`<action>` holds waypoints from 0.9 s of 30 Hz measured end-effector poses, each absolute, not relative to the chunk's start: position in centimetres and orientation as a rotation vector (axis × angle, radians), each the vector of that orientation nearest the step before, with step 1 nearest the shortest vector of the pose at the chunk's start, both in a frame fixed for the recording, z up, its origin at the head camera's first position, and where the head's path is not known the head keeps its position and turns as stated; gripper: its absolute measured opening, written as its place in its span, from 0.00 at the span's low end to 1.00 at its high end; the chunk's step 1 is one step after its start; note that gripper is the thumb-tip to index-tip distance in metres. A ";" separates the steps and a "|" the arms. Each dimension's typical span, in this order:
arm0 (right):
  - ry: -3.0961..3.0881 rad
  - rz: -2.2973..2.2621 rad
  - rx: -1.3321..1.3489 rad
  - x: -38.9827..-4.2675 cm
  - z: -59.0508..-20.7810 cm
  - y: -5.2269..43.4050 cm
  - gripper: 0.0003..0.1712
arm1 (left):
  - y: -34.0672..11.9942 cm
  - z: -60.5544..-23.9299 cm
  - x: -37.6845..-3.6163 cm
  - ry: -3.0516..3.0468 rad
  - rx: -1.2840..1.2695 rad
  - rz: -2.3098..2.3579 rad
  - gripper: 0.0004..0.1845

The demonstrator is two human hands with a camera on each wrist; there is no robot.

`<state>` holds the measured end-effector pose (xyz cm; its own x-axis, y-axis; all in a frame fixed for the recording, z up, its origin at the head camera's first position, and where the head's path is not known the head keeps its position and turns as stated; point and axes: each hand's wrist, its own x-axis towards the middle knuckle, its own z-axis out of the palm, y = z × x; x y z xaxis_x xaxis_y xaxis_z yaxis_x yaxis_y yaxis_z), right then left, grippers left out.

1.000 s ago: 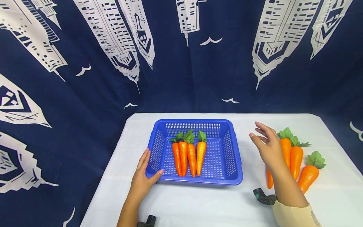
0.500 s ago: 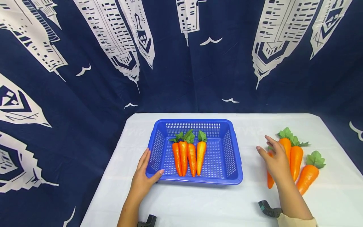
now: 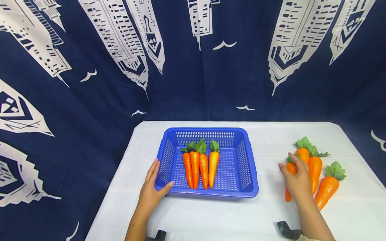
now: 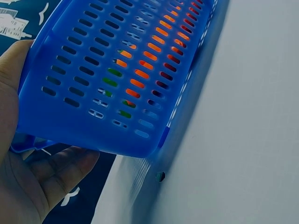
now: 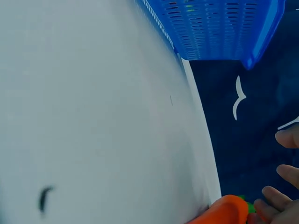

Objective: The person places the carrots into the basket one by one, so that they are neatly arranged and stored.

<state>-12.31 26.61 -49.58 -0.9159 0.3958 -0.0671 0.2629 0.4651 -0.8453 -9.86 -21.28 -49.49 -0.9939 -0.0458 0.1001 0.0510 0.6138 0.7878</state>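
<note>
Head view: the right hand [image 3: 298,182] is settling, fingers loosely spread, onto the leftmost carrot [image 3: 290,180] of four lying outside the blue basket [image 3: 251,174], its long axis running along the fingers, tip toward the wrist. A second ago that hand was hovering higher; the left hand [image 3: 152,190] is still gripping the basket's corner.

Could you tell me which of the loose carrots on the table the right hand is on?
The leftmost loose carrot, nearest the blue basket: the right hand lies over it, while the other three lie uncovered beyond.
</note>
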 end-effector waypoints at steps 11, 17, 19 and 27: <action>-2.608 1.418 -0.653 -11.8 -50.4 27.1 0.39 | -21.3 -49.3 -9.9 -2.728 0.002 -1.341 0.53; -2.668 1.404 -0.658 -11.8 -51.1 27.2 0.41 | -21.4 -49.4 -9.9 -2.732 0.003 -1.344 0.53; -2.689 1.402 -0.679 -11.9 -51.3 27.2 0.42 | -21.4 -49.4 -9.9 -2.725 0.005 -1.348 0.53; -2.772 1.419 -0.708 -11.9 -51.6 27.5 0.46 | -21.3 -49.4 -9.8 -2.723 -0.003 -1.354 0.53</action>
<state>-11.92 27.49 -51.64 -0.9005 0.3613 -0.2420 0.4076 0.5075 -0.7592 -9.82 -21.30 -49.39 -0.9950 -0.0431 0.0905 0.0462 0.6046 0.7952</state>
